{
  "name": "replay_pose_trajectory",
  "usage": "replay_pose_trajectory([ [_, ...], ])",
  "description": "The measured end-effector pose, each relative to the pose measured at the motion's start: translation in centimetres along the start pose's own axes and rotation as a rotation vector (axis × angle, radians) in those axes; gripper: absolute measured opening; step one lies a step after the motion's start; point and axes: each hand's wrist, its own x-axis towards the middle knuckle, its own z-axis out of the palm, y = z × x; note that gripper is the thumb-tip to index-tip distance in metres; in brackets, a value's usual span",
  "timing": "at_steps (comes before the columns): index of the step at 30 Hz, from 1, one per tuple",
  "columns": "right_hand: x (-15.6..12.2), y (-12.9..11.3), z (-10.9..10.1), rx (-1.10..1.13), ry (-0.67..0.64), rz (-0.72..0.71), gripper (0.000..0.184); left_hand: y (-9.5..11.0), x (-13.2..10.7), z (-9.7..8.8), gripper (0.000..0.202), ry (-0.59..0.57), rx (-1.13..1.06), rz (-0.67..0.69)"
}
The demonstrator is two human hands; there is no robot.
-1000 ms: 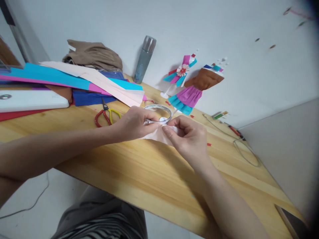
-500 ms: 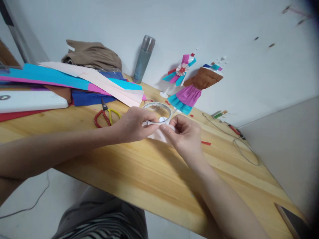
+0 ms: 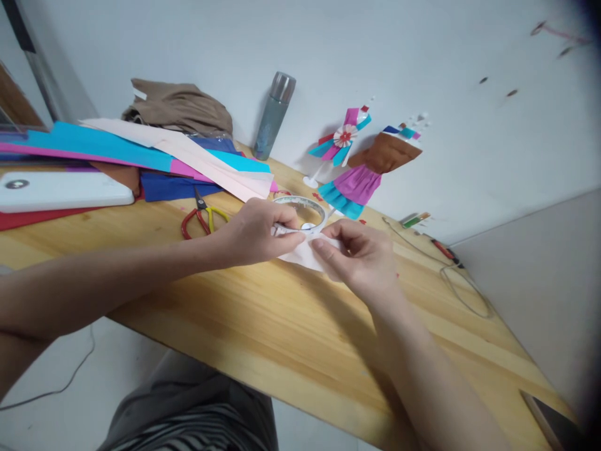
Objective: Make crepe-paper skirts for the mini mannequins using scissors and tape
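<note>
Between my hands is a small piece of pale, whitish paper (image 3: 306, 255), its lower edge hanging in front of the fingers. My left hand (image 3: 260, 233) pinches the paper's left upper edge between thumb and curled fingers. On the right side, my right hand (image 3: 359, 254) grips it with thumb and forefinger. Just behind the fingertips a roll of tape (image 3: 323, 213) shows its ring; whether the left fingers touch it I cannot tell. Red-and-yellow-handled scissors (image 3: 201, 216) lie left of my left hand, partly covered by it.
Two small paper dresses on stands, one with a rosette (image 3: 345, 136), one with a purple skirt (image 3: 359, 183), stand behind. Left are coloured paper sheets (image 3: 113, 144), a white device (image 3: 66, 191) and brown cloth (image 3: 183, 106). A bottle (image 3: 273, 119) stands at the wall; a cable (image 3: 451, 285) lies right.
My right hand has moved slightly right, away from the left, and more of the pale paper shows between them. The left hand has barely moved.
</note>
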Motion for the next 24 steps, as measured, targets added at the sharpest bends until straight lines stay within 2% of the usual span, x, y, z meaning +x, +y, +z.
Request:
replay_pose_trajectory([
  [4,-0.3,-0.2,0.2,-0.058,0.036,-0.048,0.017,0.0,-0.2,0.2,0.018,0.04,0.07,0.075],
  [11,-1.2,-1.0,1.0,-0.136,0.172,-0.129,0.012,-0.3,-0.2,0.4,0.02,0.095,0.092,0.083],
  [15,-1.5,-1.2,1.3,-0.126,0.137,-0.22,0.007,-0.3,-0.3,0.5,0.019,0.103,0.082,0.094],
  [18,-1.4,-1.1,1.3,-0.074,0.11,-0.199,0.009,-0.4,-0.3,0.6,0.019,0.1,0.08,0.097],
  [24,-0.9,-0.5,1.1,-0.015,0.152,-0.111,0.01,-0.5,-0.4,0.8,0.019,0.103,0.069,0.094],
])
